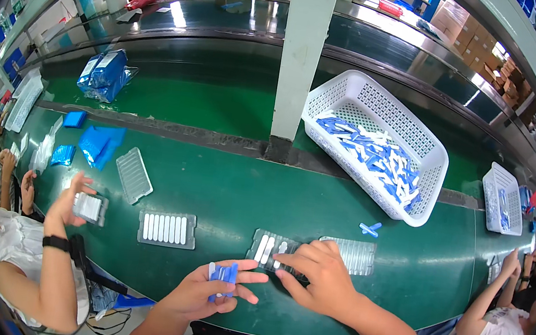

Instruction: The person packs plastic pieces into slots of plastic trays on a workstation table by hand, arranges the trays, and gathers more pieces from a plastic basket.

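Since your right hand [322, 274] is right over the clear plastic slotted tray [293, 244], lower middle of the frame, that's your nearer one. Its index finger reaches down-left onto one of the slim white plastic sticks [261, 248] lying in there, thumb a bit apart; can't tell if it's pinching or just touching. Those sticks run roughly top to bottom in the frame, leaning slightly, so a sideways skew would probably fight the slots imo. Your left hand [199, 293] is down-left of the tray, thumb and fingers round a bunch of flat blue-and-white plastic sticks [223, 274], other fingers poking out near the tray's lower edge. Pretty tight there. Right side's cramped too: another clear ribbed tray [359, 256] is partly behind your right hand. More room up the frame, on the green table [232, 183]; its near edge runs along the bottom.
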The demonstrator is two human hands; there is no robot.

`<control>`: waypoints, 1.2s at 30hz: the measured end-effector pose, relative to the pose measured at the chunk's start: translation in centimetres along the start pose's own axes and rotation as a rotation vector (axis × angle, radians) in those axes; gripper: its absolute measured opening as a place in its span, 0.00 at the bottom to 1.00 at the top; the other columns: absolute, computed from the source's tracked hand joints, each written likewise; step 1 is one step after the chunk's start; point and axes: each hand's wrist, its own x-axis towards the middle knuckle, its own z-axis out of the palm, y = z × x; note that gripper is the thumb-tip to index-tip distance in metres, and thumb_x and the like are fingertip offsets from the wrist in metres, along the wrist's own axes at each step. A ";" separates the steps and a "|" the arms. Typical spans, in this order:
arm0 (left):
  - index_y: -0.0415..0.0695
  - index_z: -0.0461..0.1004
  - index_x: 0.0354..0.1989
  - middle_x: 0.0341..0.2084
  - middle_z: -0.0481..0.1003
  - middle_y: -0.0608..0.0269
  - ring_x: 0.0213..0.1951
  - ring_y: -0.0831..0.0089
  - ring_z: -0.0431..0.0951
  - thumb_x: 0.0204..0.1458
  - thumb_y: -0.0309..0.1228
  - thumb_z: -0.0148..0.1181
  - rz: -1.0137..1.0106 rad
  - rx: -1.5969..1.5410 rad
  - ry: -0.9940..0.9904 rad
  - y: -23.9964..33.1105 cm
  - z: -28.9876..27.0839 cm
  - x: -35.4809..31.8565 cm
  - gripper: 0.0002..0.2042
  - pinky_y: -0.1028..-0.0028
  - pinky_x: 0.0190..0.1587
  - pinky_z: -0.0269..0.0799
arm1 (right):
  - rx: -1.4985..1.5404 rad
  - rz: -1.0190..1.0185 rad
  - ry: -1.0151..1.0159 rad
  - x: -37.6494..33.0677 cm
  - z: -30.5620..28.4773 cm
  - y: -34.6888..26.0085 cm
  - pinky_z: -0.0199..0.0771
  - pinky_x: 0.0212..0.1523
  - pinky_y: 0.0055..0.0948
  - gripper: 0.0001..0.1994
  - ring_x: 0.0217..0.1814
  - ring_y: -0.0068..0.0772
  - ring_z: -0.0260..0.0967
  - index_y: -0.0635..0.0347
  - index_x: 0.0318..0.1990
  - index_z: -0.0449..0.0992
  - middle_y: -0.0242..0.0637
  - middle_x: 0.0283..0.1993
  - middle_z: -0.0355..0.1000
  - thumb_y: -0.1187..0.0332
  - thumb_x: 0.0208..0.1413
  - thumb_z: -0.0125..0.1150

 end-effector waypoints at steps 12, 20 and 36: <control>0.33 0.60 0.70 0.63 0.70 0.37 0.51 0.54 0.83 0.67 0.23 0.50 -0.064 0.110 -0.009 -0.4 1.3 0.1 0.23 0.76 0.25 0.67 | 0.910 0.546 0.240 1.5 0.7 1.9 0.60 0.24 0.20 0.05 0.23 0.11 0.63 0.62 0.32 0.84 0.26 0.25 0.77 0.70 0.58 0.71; 0.35 0.61 0.70 0.63 0.70 0.40 0.50 0.57 0.83 0.68 0.25 0.51 0.004 0.041 0.086 0.4 -0.4 -0.8 0.22 0.78 0.26 0.67 | 1.014 0.609 0.173 1.7 -0.8 1.3 0.63 0.27 0.17 0.07 0.27 0.10 0.68 0.66 0.34 0.84 0.28 0.27 0.78 0.71 0.61 0.69; 0.34 0.58 0.72 0.65 0.69 0.41 0.53 0.54 0.82 0.67 0.24 0.52 -0.043 0.059 0.016 0.0 0.4 -0.2 0.25 0.76 0.27 0.70 | 0.099 0.121 -0.121 4.2 -0.1 2.1 0.64 0.47 0.36 0.14 0.41 0.37 0.74 0.55 0.46 0.79 0.32 0.32 0.76 0.63 0.53 0.71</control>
